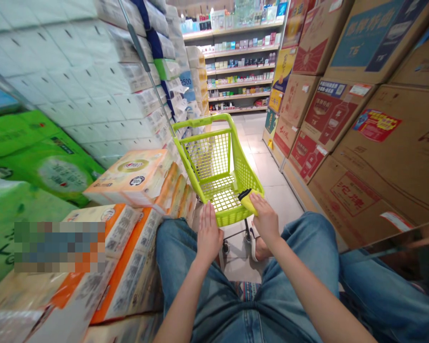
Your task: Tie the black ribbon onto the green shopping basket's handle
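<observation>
A lime-green shopping cart (pixel 245 164) with a grid basket stands in front of my knees. My left hand (pixel 209 233) lies against the left part of its near rim, with straight fingers and nothing held. At the near right corner of the rim, my right hand (pixel 265 220) is closed on a yellow-and-black piece (pixel 249 202). Its yellow part looks like cloth and its black end is ribbed; I cannot tell its exact kind. The yellow piece overlaps the rim. My fingers cover part of it.
Tissue packs (pixel 132 174) are piled close on my left, below a tall stack of white packs (pixel 78 71). Cardboard cartons (pixel 364 138) line the right side. Tiled floor (pixel 262 152) runs between them to shelves (pixel 241 66) of small goods. A metal pole (pixel 137 45) slants behind the cart.
</observation>
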The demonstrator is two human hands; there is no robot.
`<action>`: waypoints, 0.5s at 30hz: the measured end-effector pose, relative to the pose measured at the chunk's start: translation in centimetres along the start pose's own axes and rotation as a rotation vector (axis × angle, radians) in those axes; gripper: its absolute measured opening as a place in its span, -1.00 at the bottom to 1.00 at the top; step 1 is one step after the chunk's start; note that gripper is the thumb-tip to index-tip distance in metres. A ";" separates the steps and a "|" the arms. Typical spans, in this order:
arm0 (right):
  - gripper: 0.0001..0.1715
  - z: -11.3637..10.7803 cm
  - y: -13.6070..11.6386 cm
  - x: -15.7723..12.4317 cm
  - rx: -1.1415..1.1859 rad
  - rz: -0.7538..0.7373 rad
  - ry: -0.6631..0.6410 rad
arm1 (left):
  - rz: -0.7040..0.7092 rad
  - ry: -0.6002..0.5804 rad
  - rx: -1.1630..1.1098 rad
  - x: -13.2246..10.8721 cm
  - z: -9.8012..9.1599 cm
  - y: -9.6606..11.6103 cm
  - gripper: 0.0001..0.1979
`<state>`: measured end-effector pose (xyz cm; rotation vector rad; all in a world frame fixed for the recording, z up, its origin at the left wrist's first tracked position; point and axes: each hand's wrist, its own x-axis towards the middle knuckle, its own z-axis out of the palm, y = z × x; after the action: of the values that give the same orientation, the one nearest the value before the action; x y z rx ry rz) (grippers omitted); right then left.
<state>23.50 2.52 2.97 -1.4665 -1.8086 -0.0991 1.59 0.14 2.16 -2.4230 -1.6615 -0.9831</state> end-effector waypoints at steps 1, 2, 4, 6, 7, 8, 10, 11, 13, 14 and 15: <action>-0.10 0.7 -1.9 -0.3 0.010 -0.021 -0.031 | -0.001 -0.002 0.001 0.0 0.0 -0.1 -0.01; -0.10 1.4 -3.8 -0.5 0.027 -0.054 -0.072 | 0.001 -0.005 0.001 -0.1 0.1 -0.1 -0.01; -0.11 2.6 -7.1 -0.9 0.069 -0.102 -0.123 | 0.018 -0.010 -0.004 -0.2 0.2 -0.4 -0.02; -0.12 3.4 -9.1 -1.1 0.106 -0.127 -0.136 | 0.045 -0.014 -0.011 -0.3 0.4 -0.7 -0.06; -0.12 3.5 -9.5 -1.1 0.119 -0.143 -0.140 | 0.055 -0.013 -0.015 -0.3 0.4 -0.8 -0.07; -0.10 3.5 -9.3 -1.1 0.129 -0.166 -0.147 | 0.060 -0.011 -0.021 -0.3 0.4 -0.8 -0.08; -0.05 2.8 -7.7 -1.0 0.136 -0.225 -0.169 | 0.049 -0.007 -0.028 -0.2 0.3 -0.6 -0.07; -0.04 2.3 -6.4 -0.9 0.132 -0.250 -0.175 | 0.038 -0.007 -0.027 -0.2 0.2 -0.5 -0.06; -0.03 1.1 -3.0 -0.5 0.111 -0.253 -0.158 | 0.012 -0.013 -0.009 0.0 -0.1 -0.1 -0.02; -0.05 0.4 -1.2 -0.2 0.096 -0.230 -0.135 | 0.002 -0.019 0.004 0.0 -0.2 0.0 -0.01; -0.07 -0.2 0.5 0.2 0.078 -0.197 -0.109 | -0.004 -0.023 0.015 0.1 -0.2 0.1 -0.01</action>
<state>24.05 2.74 2.99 -1.2583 -2.0195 -0.0465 1.58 0.07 2.41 -2.4316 -1.6759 -0.9424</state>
